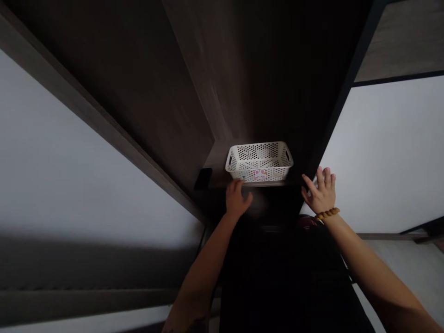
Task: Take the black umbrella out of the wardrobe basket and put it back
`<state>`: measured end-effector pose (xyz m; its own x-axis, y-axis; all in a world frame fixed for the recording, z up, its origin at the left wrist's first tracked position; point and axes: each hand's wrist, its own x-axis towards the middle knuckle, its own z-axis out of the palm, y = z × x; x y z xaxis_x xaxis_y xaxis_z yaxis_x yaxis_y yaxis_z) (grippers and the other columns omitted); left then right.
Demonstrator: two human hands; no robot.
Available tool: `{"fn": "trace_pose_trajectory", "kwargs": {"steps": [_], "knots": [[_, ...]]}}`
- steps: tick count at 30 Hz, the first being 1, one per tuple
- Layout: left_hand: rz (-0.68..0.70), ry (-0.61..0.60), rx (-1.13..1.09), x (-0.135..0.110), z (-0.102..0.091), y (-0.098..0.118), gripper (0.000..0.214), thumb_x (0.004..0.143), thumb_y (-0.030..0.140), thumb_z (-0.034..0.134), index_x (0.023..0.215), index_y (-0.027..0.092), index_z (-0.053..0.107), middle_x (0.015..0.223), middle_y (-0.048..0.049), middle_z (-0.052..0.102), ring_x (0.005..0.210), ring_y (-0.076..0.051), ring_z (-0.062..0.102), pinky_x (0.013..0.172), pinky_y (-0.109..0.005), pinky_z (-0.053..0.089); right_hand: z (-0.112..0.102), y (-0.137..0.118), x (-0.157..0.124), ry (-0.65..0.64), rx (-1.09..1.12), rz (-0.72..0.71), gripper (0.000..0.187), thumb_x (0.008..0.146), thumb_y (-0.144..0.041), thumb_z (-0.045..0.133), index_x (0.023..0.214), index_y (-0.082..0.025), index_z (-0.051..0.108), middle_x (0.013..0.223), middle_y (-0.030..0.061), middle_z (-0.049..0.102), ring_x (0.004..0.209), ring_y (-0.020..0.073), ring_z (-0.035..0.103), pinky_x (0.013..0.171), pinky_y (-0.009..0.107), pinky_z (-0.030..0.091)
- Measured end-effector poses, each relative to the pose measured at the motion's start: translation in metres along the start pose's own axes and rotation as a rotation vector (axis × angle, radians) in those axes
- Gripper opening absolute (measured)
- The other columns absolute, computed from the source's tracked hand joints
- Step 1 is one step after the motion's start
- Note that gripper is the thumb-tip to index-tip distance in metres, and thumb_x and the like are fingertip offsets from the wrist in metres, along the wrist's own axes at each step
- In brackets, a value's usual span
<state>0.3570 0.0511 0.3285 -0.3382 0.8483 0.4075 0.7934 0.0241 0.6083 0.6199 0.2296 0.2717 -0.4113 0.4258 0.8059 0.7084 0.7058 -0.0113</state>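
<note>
A white perforated plastic basket with a small sticker on its front sits on a dark wooden shelf inside a tall cabinet. My left hand reaches up just below the basket's left front corner, fingers loosely curled and holding nothing. My right hand is raised to the right of the basket, fingers spread, palm facing the shelf's right edge. A beaded bracelet circles my right wrist.
Dark wood cabinet walls close in on the left and above. A small black object lies on the shelf left of the basket. White wall shows on the right, and below the shelf is deep shadow.
</note>
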Motion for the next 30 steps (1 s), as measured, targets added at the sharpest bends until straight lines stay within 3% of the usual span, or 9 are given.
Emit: {"fn": "trace_pose_trajectory", "kwargs": {"steps": [2, 5, 6, 8, 11, 17, 23, 27, 30], "knots": [[0.059, -0.130, -0.010, -0.024, 0.002, 0.008, 0.051, 0.090, 0.058, 0.067, 0.124, 0.021, 0.064, 0.128, -0.0112, 0.061, 0.113, -0.026, 0.060, 0.099, -0.047, 0.051, 0.001, 0.008, -0.002, 0.007, -0.022, 0.018, 0.075, 0.084, -0.024, 0.065, 0.154, -0.032, 0.042, 0.168, 0.0091, 0.008, 0.151, 0.0441, 0.017, 0.115, 0.069, 0.028], [0.211, -0.450, -0.040, -0.074, 0.010, 0.020, 0.074, 0.055, 0.073, 0.085, 0.113, 0.030, 0.072, 0.113, -0.0061, 0.069, 0.101, -0.028, 0.065, 0.091, -0.040, 0.054, 0.001, 0.019, -0.006, 0.004, -0.061, 0.055, 0.064, 0.085, -0.026, 0.064, 0.147, -0.028, 0.051, 0.168, 0.0113, 0.013, 0.151, 0.0431, 0.018, 0.115, 0.066, 0.028], [0.296, -0.671, -0.019, -0.091, 0.014, 0.022, 0.084, 0.054, 0.074, 0.084, 0.123, 0.029, 0.068, 0.116, -0.0076, 0.068, 0.103, -0.031, 0.064, 0.093, -0.043, 0.053, 0.000, 0.023, -0.007, 0.006, -0.073, 0.064, 0.059, 0.085, -0.027, 0.064, 0.144, -0.026, 0.054, 0.167, 0.0118, 0.013, 0.151, 0.0426, 0.019, 0.115, 0.065, 0.029], [0.351, -0.955, 0.085, -0.120, 0.021, 0.023, 0.101, 0.056, 0.073, 0.083, 0.141, 0.025, 0.055, 0.124, -0.0126, 0.065, 0.109, -0.035, 0.062, 0.098, -0.050, 0.049, -0.001, 0.031, -0.011, 0.012, -0.089, 0.074, 0.053, 0.086, -0.027, 0.063, 0.138, -0.023, 0.059, 0.167, 0.0127, 0.014, 0.151, 0.0420, 0.019, 0.115, 0.063, 0.030], [0.334, -1.095, 0.253, -0.146, 0.030, 0.016, 0.110, 0.063, 0.064, 0.082, 0.154, 0.022, 0.037, 0.133, -0.0174, 0.059, 0.117, -0.039, 0.058, 0.106, -0.055, 0.041, -0.003, 0.043, -0.016, 0.040, -0.097, 0.079, 0.047, 0.087, -0.025, 0.063, 0.134, -0.020, 0.062, 0.166, 0.0140, 0.016, 0.151, 0.0420, 0.020, 0.115, 0.063, 0.031], [0.266, -1.137, 0.398, -0.155, 0.039, 0.008, 0.119, 0.066, 0.050, 0.084, 0.161, 0.025, 0.017, 0.137, -0.0185, 0.055, 0.120, -0.039, 0.057, 0.105, -0.054, 0.040, -0.006, 0.060, -0.025, 0.053, -0.134, 0.154, 0.043, 0.088, -0.025, 0.061, 0.130, -0.017, 0.063, 0.165, 0.0170, 0.020, 0.149, 0.0419, 0.025, 0.113, 0.062, 0.035], [0.287, -1.054, 0.407, -0.146, 0.035, 0.009, 0.108, 0.072, 0.045, 0.081, 0.160, 0.031, 0.020, 0.132, -0.0137, 0.059, 0.115, -0.035, 0.059, 0.101, -0.051, 0.043, -0.007, 0.078, -0.038, 0.011, -0.155, 0.203, 0.049, 0.084, -0.028, 0.063, 0.131, -0.013, 0.062, 0.164, 0.0193, 0.022, 0.147, 0.0437, 0.029, 0.112, 0.062, 0.036], [0.324, -0.814, 0.416, -0.104, 0.009, 0.002, 0.100, 0.071, 0.040, 0.081, 0.157, 0.036, 0.029, 0.136, -0.0115, 0.058, 0.117, -0.035, 0.057, 0.102, -0.050, 0.043, -0.006, 0.091, -0.048, -0.008, -0.182, 0.193, 0.050, 0.085, -0.029, 0.062, 0.131, -0.010, 0.062, 0.161, 0.0219, 0.026, 0.147, 0.0416, 0.031, 0.113, 0.059, 0.037], [0.321, -0.450, 0.406, -0.043, -0.020, 0.002, 0.086, 0.072, 0.037, 0.079, 0.150, 0.035, 0.043, 0.138, -0.0112, 0.058, 0.120, -0.037, 0.056, 0.104, -0.051, 0.041, -0.006, 0.099, -0.057, -0.067, -0.204, 0.209, 0.052, 0.084, -0.028, 0.062, 0.134, -0.012, 0.061, 0.162, 0.0217, 0.025, 0.147, 0.0420, 0.030, 0.113, 0.060, 0.035]]}}
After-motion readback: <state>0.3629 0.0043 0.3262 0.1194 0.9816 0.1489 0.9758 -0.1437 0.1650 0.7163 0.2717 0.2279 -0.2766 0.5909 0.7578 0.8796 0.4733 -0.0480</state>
